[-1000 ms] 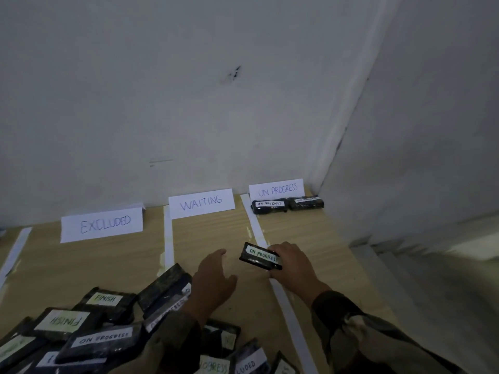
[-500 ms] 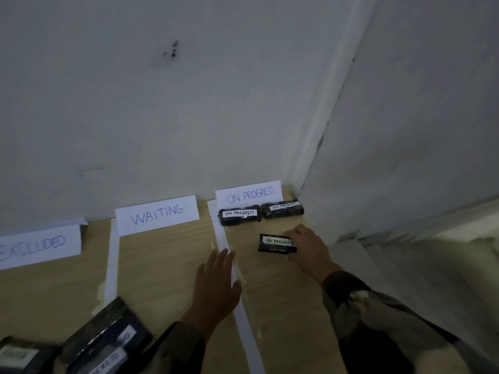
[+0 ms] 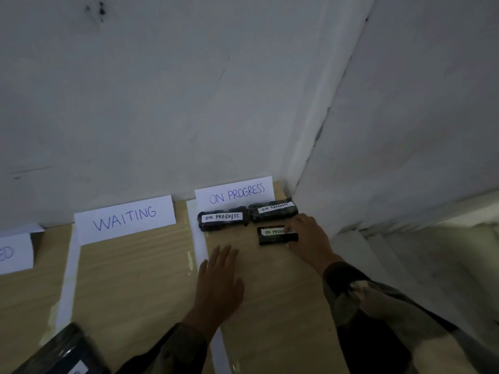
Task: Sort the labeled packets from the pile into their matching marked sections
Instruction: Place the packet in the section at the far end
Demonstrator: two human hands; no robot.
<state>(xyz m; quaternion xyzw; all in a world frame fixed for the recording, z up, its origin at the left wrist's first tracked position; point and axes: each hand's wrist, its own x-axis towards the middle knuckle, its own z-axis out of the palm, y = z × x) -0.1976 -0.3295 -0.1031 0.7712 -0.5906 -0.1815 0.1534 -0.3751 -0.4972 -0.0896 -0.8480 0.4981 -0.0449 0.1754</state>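
Note:
A dark packet labelled ON PROGRESS (image 3: 275, 235) lies on the wooden surface in the rightmost section, and my right hand (image 3: 307, 236) grips its right end. Just behind it two more ON PROGRESS packets (image 3: 222, 217) (image 3: 274, 209) sit side by side under the ON PROGRESS sign (image 3: 235, 192). My left hand (image 3: 220, 286) rests flat, fingers spread, over the white tape strip (image 3: 199, 238) that divides this section from the WAITING one. The WAITING sign (image 3: 125, 215) stands to the left. One dark packet of the pile (image 3: 67, 352) shows at the bottom left.
White walls meet in a corner right behind the ON PROGRESS section. The wooden surface (image 3: 135, 279) ends at the right, where a pale ledge (image 3: 405, 252) drops away. Part of the EXCLUDED sign (image 3: 14, 252) shows at the far left, with another tape strip (image 3: 67, 279) beside it.
My right hand has carried the packet forward and set it down just behind the two earlier packets. My left hand slid forward onto the tape strip. The view shifted right, away from the pile.

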